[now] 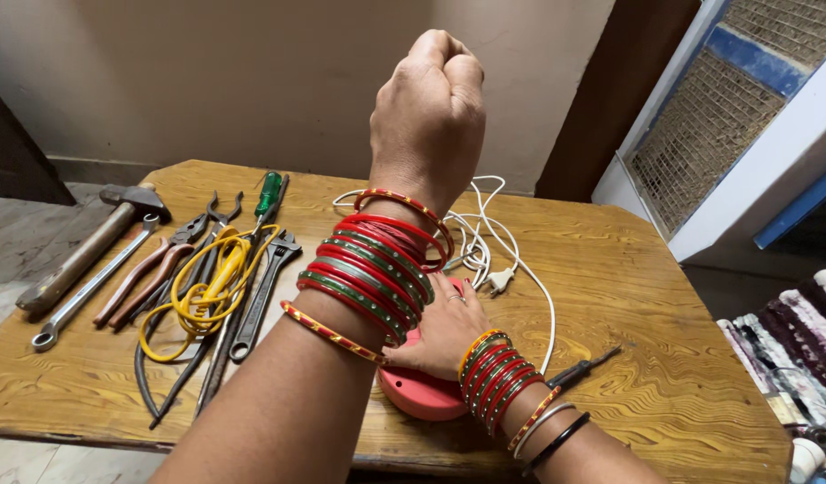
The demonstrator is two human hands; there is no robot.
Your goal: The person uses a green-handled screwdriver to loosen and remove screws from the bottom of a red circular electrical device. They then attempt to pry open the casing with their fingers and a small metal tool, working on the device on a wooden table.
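We held our left hand (428, 116) raised above the bench (664, 296), clenched in an empty fist. Our right hand (444, 330) lay flat, fingers spread, on the round red disc (420, 394) near the bench's front edge, pressing rather than gripping. Just behind the disc lay the white cord (485, 235) with its plug (500, 281). Left of the disc lay the yellow wire coil (207, 287), pliers (153, 273), green-handled screwdriver (269, 194), spanner (89, 289) and hammer (86, 249).
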